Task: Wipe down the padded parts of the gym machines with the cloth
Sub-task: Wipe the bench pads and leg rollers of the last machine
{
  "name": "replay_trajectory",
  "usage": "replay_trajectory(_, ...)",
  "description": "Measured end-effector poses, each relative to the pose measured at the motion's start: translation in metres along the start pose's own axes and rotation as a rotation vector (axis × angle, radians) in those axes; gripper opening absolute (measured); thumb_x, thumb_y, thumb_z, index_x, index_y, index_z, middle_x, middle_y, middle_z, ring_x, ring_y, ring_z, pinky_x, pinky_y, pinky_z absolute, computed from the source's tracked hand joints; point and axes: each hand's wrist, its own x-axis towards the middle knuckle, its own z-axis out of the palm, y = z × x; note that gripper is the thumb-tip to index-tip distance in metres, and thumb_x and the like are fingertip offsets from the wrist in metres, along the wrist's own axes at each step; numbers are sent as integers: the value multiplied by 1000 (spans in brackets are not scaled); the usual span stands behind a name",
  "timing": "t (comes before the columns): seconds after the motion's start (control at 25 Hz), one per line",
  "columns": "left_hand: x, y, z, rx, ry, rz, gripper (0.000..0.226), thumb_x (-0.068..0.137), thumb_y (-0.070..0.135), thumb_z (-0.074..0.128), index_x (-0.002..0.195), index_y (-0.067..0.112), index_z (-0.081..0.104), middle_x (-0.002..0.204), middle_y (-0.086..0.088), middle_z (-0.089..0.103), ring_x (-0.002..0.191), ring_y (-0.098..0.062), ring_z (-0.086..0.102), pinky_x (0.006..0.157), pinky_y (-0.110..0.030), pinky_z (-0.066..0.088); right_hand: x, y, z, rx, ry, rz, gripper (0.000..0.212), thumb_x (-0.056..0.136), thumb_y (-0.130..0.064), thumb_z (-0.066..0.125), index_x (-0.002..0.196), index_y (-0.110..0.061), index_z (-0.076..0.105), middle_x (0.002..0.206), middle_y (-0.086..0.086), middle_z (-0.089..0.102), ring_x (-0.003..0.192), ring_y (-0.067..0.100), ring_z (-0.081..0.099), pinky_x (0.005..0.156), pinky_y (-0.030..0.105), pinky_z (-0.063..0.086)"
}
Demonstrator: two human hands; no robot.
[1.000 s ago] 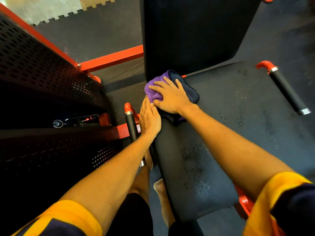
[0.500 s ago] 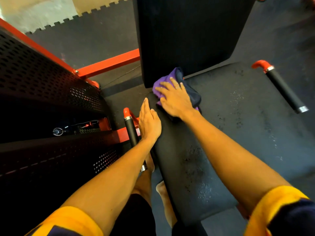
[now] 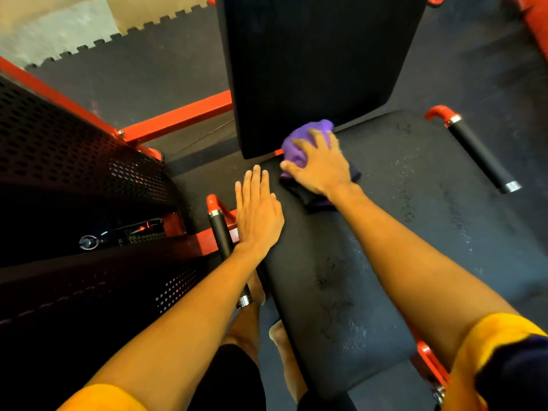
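A person leans over a black padded bench (image 3: pixel 341 277), seen from above. The risk is that the purple cloth (image 3: pixel 299 146) could slip out from under the palm, since nothing pinches it. It is bunched at the seat's 12 o'clock end, against the upright back pad (image 3: pixel 311 69). A bunched cloth also wipes a narrow strip, so the speckled patches toward 6 o'clock may be missed.

The right hand (image 3: pixel 321 166) lies on the cloth, its fingers (image 3: pixel 315 137) spread and lightly bent over it, pressing down. The left hand (image 3: pixel 258 215) lies flat at the seat's 9 o'clock edge. Its fingers (image 3: pixel 256 179) are straight and together, holding nothing, just beside a black-gripped handle (image 3: pixel 221 232).
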Motion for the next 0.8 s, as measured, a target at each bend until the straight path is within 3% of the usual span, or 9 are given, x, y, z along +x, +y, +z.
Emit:
replay_trajectory(0.12,10,16,-4,-15,-55,42,62,100,12,44,158,3,25,167,-13,22,156,-25,14,128,-41,3,-3,-9,9,-92,-16,-190,54,98,-59,48,145,-35,54,165,3,30,153,42,16,122,52,26)
replay_trajectory(0.24,17,34,-4,-11,-67,-12,66,99,14,46,159,3,22,168,-12,19,157,-25,9,128,-38,-1,21,21,-8,-151,-67,-129,46,100,-53,43,145,-44,49,164,-1,28,152,38,19,120,57,23)
replay_trajectory(0.4,29,50,2,-35,-67,42,66,98,12,49,158,6,25,169,-10,16,157,-22,6,128,-35,-4,43,23,-21,-146,-89,78,50,99,-52,42,147,-40,47,164,4,27,152,39,17,122,64,8)
replay_trajectory(0.48,34,52,6,-61,-65,27,65,98,13,47,159,6,24,168,-9,18,157,-21,7,128,-35,-4,34,12,-13,-67,-40,82,50,96,-52,46,140,-32,56,160,8,35,146,41,28,121,56,21)
replay_trajectory(0.56,33,52,13,-7,-66,31,63,100,20,41,159,6,22,169,-9,17,157,-21,8,128,-38,-1,18,20,-6,-76,5,-40,51,91,-53,46,132,-28,64,152,10,46,133,42,44,111,48,37)
replay_trajectory(0.64,32,52,19,64,-58,45,63,102,30,33,160,9,21,169,-8,16,157,-21,9,128,-41,2,23,53,-16,-127,54,-75,52,88,-50,46,132,-28,65,147,12,50,125,42,51,107,48,40)
replay_trajectory(0.8,34,53,22,146,-69,17,64,103,35,32,161,11,19,169,-8,15,157,-22,9,128,-44,6,39,86,-23,4,132,193,45,95,-41,55,137,-27,61,157,9,38,142,42,33,118,50,28)
